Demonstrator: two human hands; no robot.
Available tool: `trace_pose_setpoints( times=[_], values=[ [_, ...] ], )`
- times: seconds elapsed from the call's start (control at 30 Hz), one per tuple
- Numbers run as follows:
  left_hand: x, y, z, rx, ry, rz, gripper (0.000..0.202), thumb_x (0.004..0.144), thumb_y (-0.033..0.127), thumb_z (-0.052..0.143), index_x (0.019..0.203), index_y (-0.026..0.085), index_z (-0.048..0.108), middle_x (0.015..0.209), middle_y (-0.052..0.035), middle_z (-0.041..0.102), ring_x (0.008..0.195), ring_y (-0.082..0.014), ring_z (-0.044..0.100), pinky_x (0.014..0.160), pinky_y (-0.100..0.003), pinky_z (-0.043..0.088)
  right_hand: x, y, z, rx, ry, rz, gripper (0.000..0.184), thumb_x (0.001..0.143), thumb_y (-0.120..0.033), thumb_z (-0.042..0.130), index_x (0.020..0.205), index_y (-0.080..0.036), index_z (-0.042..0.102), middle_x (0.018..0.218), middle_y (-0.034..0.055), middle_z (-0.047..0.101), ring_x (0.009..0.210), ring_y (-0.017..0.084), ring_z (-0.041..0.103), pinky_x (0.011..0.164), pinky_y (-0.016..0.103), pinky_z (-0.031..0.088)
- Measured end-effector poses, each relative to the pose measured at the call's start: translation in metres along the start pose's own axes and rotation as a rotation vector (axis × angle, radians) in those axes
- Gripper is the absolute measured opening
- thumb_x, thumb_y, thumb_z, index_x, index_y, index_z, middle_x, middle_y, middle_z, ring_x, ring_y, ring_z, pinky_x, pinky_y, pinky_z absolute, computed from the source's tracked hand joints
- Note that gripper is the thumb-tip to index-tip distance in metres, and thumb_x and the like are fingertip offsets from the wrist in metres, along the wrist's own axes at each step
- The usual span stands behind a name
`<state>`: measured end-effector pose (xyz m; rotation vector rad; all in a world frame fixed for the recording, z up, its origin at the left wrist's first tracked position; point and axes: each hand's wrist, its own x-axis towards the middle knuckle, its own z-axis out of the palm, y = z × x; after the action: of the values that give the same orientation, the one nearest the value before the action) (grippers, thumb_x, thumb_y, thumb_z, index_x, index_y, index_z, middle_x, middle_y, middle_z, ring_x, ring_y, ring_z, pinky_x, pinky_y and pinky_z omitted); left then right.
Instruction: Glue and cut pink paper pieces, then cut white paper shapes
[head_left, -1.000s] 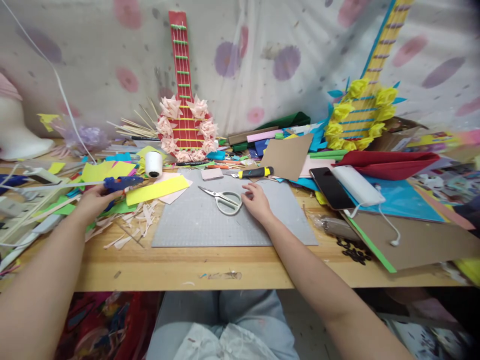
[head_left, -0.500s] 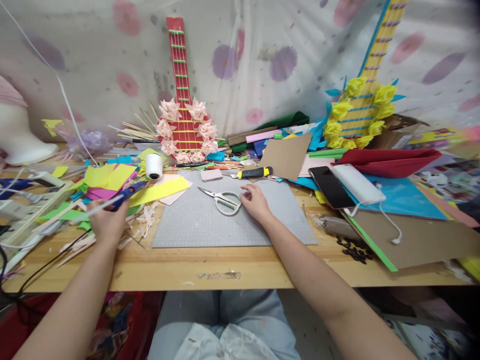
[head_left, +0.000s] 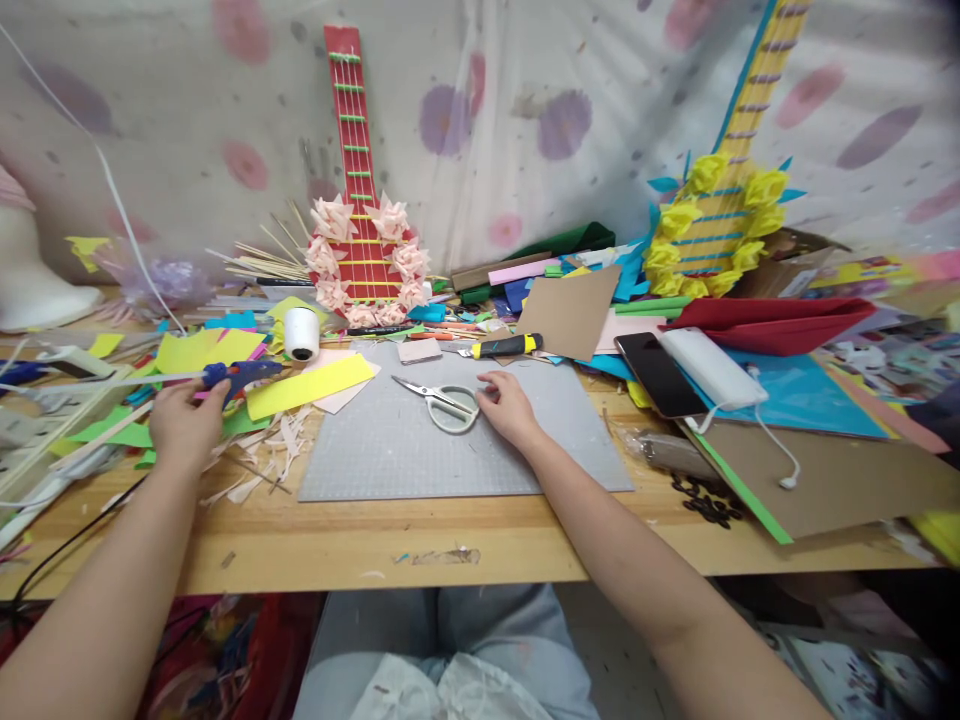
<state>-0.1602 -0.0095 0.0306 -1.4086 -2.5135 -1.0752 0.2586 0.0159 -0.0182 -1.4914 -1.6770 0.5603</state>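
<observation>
My left hand [head_left: 186, 420] is closed around a blue hot glue gun [head_left: 244, 375] at the left of the table. A long white glue stick [head_left: 112, 381] sticks out of the gun's back end. My right hand [head_left: 510, 408] lies palm down on the grey cutting mat [head_left: 420, 465], fingers loosely bent and apart. Its fingertips are at the handle loop of white-handled scissors [head_left: 450, 408], whose blades point left. Behind them lie a yellow and black utility knife [head_left: 506, 346] and a small pale pink block [head_left: 420, 350]. A yellow paper strip [head_left: 311, 386] is beside the glue gun.
A red paper guitar with pink flowers [head_left: 364, 240] and a yellow one [head_left: 709, 230] stand at the back. On the right are a phone [head_left: 660, 373], a white power bank [head_left: 712, 368] and cardboard [head_left: 825, 480]. A power strip [head_left: 67, 420] and paper scraps crowd the left.
My left hand has moved left with the glue gun, and the glue stick now lies more level. My right hand stays by the scissors. The view has shifted slightly.
</observation>
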Motion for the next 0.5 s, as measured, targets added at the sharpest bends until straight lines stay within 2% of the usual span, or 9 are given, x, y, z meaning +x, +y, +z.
trace_pose_setpoints(
  times=[0.13,0.27,0.4,0.5],
  values=[
    [0.014,0.004,-0.001,0.085,-0.005,0.013,0.037,0.069,0.046,0.052,0.082,0.013,0.064,0.067,-0.0035,0.051,0.070,-0.0202,0.047,0.072,-0.033,0.041,0.000,0.000,0.001,-0.002,0.002,0.012,0.030,0.072,-0.022,0.054,0.100,-0.019,0.061,0.110,0.0089,0.054,0.082,0.015,0.059,0.076,0.033,0.051],
    [0.016,0.007,0.001,0.127,-0.044,0.005,0.046,0.071,0.048,0.048,0.092,0.011,0.067,0.064,-0.0038,0.052,0.060,-0.0181,0.045,0.063,-0.031,0.040,0.000,0.000,0.000,0.015,0.012,0.002,0.029,0.072,-0.022,0.054,0.100,-0.020,0.062,0.108,0.0082,0.055,0.081,0.014,0.059,0.074,0.032,0.051],
    [0.012,0.007,0.000,0.112,-0.042,-0.015,0.043,0.070,0.046,0.051,0.091,0.012,0.066,0.065,-0.0041,0.054,0.061,-0.0183,0.046,0.063,-0.030,0.040,0.001,0.000,-0.001,0.000,0.004,-0.002,0.029,0.072,-0.022,0.053,0.100,-0.020,0.061,0.109,0.0084,0.055,0.081,0.014,0.059,0.074,0.031,0.051],
    [0.009,0.004,-0.001,0.072,-0.031,-0.009,0.037,0.067,0.044,0.055,0.083,0.013,0.064,0.068,-0.0043,0.054,0.068,-0.0200,0.048,0.070,-0.034,0.041,0.001,0.000,-0.001,-0.004,-0.013,0.003,0.030,0.072,-0.022,0.053,0.101,-0.018,0.061,0.111,0.0090,0.054,0.082,0.015,0.059,0.074,0.032,0.051]
  ],
)
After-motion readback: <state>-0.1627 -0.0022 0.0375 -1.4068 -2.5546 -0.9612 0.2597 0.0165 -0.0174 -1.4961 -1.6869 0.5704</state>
